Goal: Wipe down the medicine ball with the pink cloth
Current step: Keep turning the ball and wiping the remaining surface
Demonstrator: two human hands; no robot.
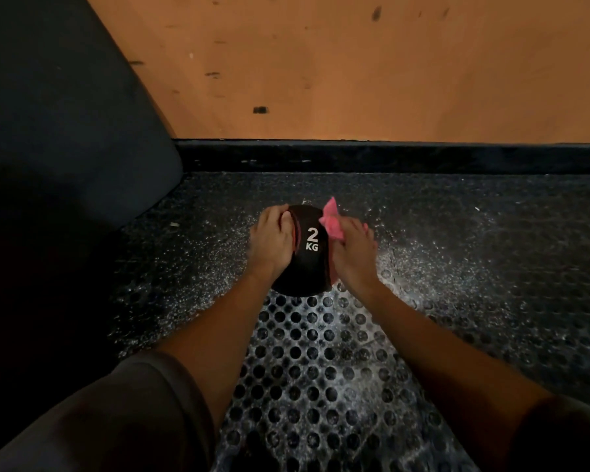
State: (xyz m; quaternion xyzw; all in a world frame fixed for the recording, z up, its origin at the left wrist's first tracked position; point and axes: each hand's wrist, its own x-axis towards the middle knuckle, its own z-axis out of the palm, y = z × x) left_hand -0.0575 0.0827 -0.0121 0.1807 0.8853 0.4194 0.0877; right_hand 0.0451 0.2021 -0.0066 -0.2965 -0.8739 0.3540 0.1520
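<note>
The 2 KG medicine ball [309, 253] sat on the speckled rubber floor [457, 233] beside a perforated mat [321, 352]. The left hand [269, 245] gripped its left side; the right hand [353, 253] clutched the pink cloth [332, 223] against its right.

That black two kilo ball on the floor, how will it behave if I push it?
The medicine ball looks round, so it would probably roll once the left hand gripping it lets go. Its 2 KG mark suggests it's heavy for its size.
</note>
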